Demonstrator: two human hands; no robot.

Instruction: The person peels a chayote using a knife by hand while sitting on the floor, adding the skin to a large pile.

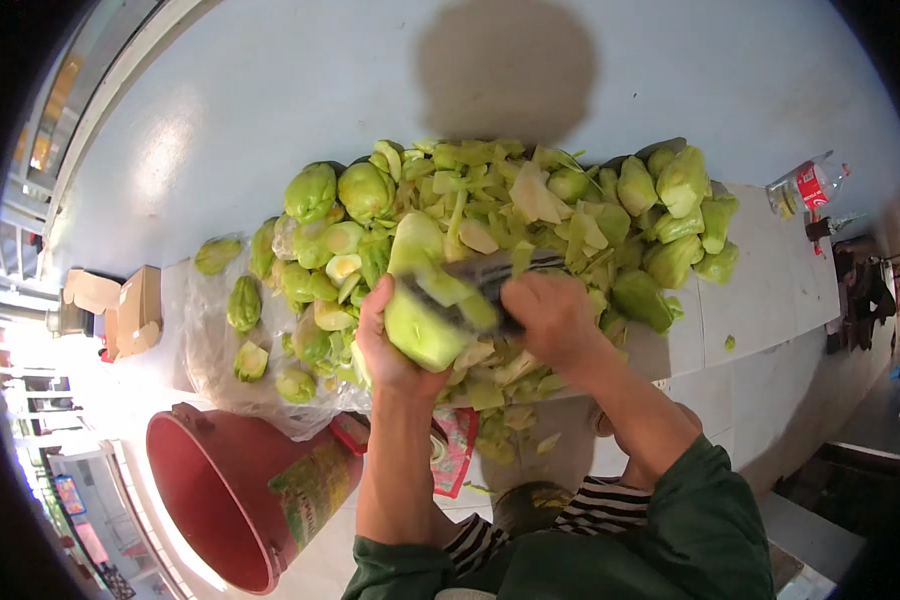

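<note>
My left hand [399, 356] holds a large, partly peeled chayote [420, 322], its fingers mostly hidden behind it. In my right hand [547, 315] is the handle of a blurred dark-bladed tool, seemingly a knife or peeler [469, 289], whose blade lies across the chayote. A strip of green peel hangs at the blade. Behind both hands spreads a heap of peelings [480, 187]. Whole chayotes stand piled to the right [682, 180] and left [311, 191] of it, with several cut ones on the left side.
A clear plastic sheet [206, 330] lies under the left pile. An open cardboard box [139, 311] stands far left, a plastic bottle [810, 187] far right. Below the tiled ledge [757, 319] a red bucket [217, 495] lies tipped, and peelings are on the floor near my feet.
</note>
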